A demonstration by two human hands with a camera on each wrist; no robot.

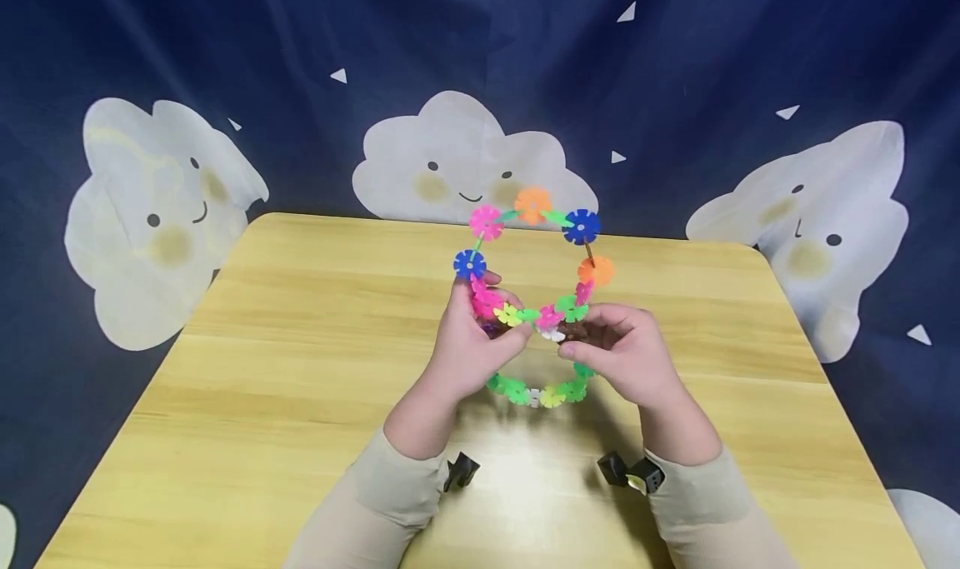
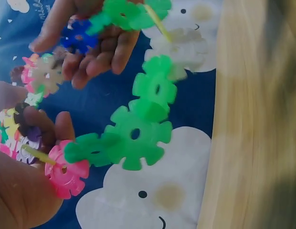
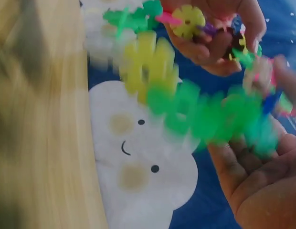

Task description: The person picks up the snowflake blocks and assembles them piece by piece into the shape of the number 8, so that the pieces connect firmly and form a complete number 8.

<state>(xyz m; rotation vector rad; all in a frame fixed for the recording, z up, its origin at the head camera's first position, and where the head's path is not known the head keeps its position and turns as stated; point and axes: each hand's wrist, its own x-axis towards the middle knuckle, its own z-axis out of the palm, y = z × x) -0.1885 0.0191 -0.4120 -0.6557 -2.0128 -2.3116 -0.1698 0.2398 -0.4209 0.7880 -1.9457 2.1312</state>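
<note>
Notched plastic snowflake discs are linked into two loops, one above the other, held up over the table. The upper loop has an orange disc (image 1: 533, 206) at its top, with pink, blue and green discs around it. From the lower loop hangs a yellow disc (image 1: 552, 396) among several green discs (image 2: 136, 133). My left hand (image 1: 472, 344) grips the left side where the loops meet, its thumb near the middle. On the right, my right hand (image 1: 630, 352) pinches the joining part beside a white disc (image 1: 552, 334) and dark brown discs. Fingers partly hide that join.
Below the hands is a light wooden table (image 1: 247, 369). Behind it hangs a dark blue cloth (image 1: 285, 44) printed with smiling clouds. Small black cameras (image 1: 462, 471) sit at both wrists, just under the hanging loop.
</note>
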